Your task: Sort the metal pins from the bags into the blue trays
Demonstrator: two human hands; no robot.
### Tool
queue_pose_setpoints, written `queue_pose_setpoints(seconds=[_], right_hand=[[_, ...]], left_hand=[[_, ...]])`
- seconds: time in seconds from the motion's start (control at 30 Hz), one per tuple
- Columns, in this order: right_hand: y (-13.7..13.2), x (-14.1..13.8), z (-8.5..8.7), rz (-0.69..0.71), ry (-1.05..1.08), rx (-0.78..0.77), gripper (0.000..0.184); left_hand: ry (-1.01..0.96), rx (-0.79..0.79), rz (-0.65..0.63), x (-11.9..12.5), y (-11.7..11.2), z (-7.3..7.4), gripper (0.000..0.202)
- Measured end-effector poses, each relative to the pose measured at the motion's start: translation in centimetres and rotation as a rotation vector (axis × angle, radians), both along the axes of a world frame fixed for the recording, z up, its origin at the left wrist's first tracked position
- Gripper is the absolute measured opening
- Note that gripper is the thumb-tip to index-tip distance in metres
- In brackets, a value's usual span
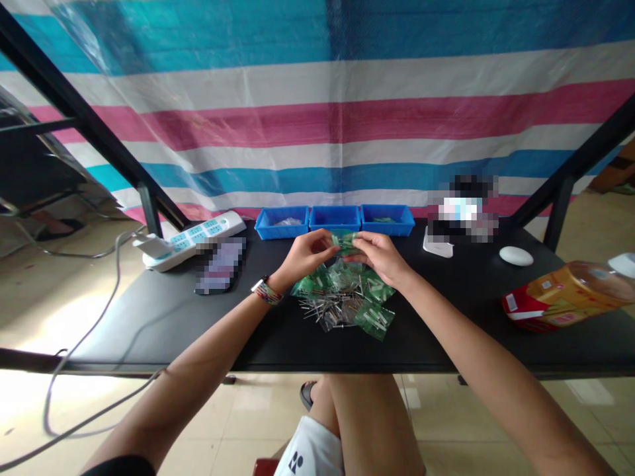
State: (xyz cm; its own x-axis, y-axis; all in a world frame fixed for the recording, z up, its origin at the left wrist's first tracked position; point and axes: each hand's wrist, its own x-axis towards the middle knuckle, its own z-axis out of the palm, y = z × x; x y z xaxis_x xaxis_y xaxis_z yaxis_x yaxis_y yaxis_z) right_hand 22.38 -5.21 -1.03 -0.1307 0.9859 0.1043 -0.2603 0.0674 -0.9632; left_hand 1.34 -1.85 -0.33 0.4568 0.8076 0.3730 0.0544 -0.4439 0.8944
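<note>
My left hand (308, 255) and my right hand (380, 254) pinch a small green plastic bag (344, 242) between them, one at each side. What the bag contains is too small to make out. Right below my hands lies a pile of green and clear bags with loose thin metal pins (325, 307). One green bag (376, 319) with pale pieces rests at the pile's front right. Behind my hands stand three blue bins: the left bin (281, 231) holds clear bags, the middle bin (335, 208) shows nothing I can make out, and the right bin (387, 229) holds some green bags.
A white power strip (196, 239) and a phone (221, 266) lie at the left. On the right are a white case (437, 246), a white mouse-shaped object (516, 256) and a large drink bottle (565, 294). A striped plastic sheet (327, 125) hangs behind the black table (163, 324).
</note>
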Motion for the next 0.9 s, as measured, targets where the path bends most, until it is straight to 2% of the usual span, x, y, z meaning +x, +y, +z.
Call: queue_pose_setpoints(seconds=[0.13, 0.27, 0.4, 0.47, 0.6, 0.67, 0.77, 0.83, 0.9], right_hand=[[-0.5, -0.59, 0.14, 0.014, -0.007, -0.006, 0.043], [-0.46, -0.62, 0.18, 0.006, -0.061, 0.02, 0.043], [-0.67, -0.52, 0.6, -0.011, -0.091, 0.076, 0.039], [-0.77, -0.45, 0.72, -0.055, -0.118, 0.138, 0.034], [-0.75, -0.21, 0.54, -0.157, -0.244, 0.322, 0.018], [-0.67, -0.12, 0.33, -0.18, -0.318, 0.419, 0.012], [-0.66, -0.12, 0.11, -0.18, -0.397, 0.475, 0.015], [-0.72, -0.2, 0.14, -0.176, -0.396, 0.429, 0.021], [-0.78, -0.27, 0.33, -0.165, -0.314, 0.319, 0.031]], left_hand=[[-0.016, -0.046, 0.015, 0.23, 0.01, -0.35, 0.043], [0.012, -0.054, 0.024, 0.12, -0.3, 0.06, 0.047], [0.116, -0.016, 0.066, 0.0, -0.78, 0.49, 0.063], [0.128, -0.107, -0.001, 0.01, -0.79, 0.52, 0.068], [-0.004, -0.332, -0.118, 0.14, -0.33, 0.25, 0.079], [-0.048, -0.374, -0.103, 0.22, -0.1, 0.09, 0.075], [-0.074, -0.365, -0.057, 0.3, -0.03, 0.03, 0.054], [-0.092, -0.336, -0.033, 0.3, -0.08, 0.1, 0.047], [-0.108, -0.303, -0.009, 0.26, -0.1, 0.18, 0.046]])
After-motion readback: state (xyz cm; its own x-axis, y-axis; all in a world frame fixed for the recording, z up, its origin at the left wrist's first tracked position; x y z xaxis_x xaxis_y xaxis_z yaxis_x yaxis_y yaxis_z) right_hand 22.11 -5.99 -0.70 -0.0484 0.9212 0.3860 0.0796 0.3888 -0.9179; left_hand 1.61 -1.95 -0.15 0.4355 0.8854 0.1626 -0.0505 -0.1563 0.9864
